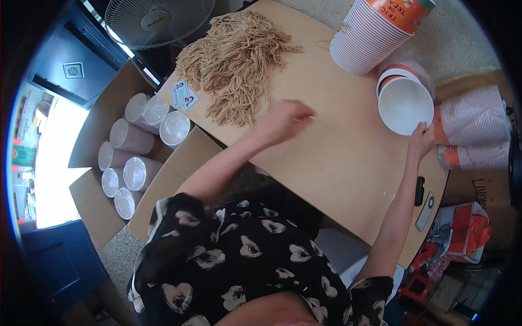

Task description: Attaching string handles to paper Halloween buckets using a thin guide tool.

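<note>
My right hand [421,142] is closed on the rim of a white paper bucket [405,108], tilted so its white inside faces me. At least one more bucket with an orange outside lies just behind it. Over the middle of the table my left hand [285,123] is raised with its fingers curled together; whether anything small is between them is hidden. Left of that hand a large heap of tan cord pieces [234,62] covers the table's far left. A tall nested stack of orange and white buckets [375,38] lies at the far right edge.
Plastic-wrapped bucket stacks [476,119] stand at the right. A phone [427,211] and a small black object [420,191] lie on the table's right edge. Blue cards [184,95] sit beside the cords. Left, an open carton [106,212] holds several wrapped stacks; a fan [156,20] stands behind.
</note>
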Demonstrator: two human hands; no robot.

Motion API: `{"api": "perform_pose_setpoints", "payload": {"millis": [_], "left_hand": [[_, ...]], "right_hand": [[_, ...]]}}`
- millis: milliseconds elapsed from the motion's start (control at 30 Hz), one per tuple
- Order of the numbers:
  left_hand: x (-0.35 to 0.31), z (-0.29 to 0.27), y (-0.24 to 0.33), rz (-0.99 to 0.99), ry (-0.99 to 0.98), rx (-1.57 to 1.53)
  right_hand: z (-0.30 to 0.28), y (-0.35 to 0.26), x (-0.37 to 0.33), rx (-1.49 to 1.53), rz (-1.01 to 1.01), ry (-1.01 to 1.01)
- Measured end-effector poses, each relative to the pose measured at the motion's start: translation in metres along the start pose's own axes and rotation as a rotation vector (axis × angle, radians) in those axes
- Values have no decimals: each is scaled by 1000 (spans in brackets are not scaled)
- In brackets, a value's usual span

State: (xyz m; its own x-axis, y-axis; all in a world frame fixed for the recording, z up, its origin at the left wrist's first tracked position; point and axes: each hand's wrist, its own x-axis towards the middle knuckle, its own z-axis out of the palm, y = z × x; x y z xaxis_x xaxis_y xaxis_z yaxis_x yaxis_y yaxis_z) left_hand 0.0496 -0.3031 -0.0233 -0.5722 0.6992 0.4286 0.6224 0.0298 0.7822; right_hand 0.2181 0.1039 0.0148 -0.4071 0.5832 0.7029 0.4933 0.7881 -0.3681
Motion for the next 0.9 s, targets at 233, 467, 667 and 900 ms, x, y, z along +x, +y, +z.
{"api": "perform_pose_setpoints", "payload": {"millis": [233, 467, 667, 900], "left_hand": [[-66, -98, -21, -362, 370, 428], [-67, -101, -60, -508, 364, 409], [-74, -112, -64, -483, 348, 3], [-114, -92, -5, -458, 199, -418]], "right_hand": [[5, 11, 35, 155, 8, -104], [-34, -49, 8, 295, -16, -47], [-87, -93, -18, 415, 359, -704], [-103, -105, -68, 254, 409, -854]]}}
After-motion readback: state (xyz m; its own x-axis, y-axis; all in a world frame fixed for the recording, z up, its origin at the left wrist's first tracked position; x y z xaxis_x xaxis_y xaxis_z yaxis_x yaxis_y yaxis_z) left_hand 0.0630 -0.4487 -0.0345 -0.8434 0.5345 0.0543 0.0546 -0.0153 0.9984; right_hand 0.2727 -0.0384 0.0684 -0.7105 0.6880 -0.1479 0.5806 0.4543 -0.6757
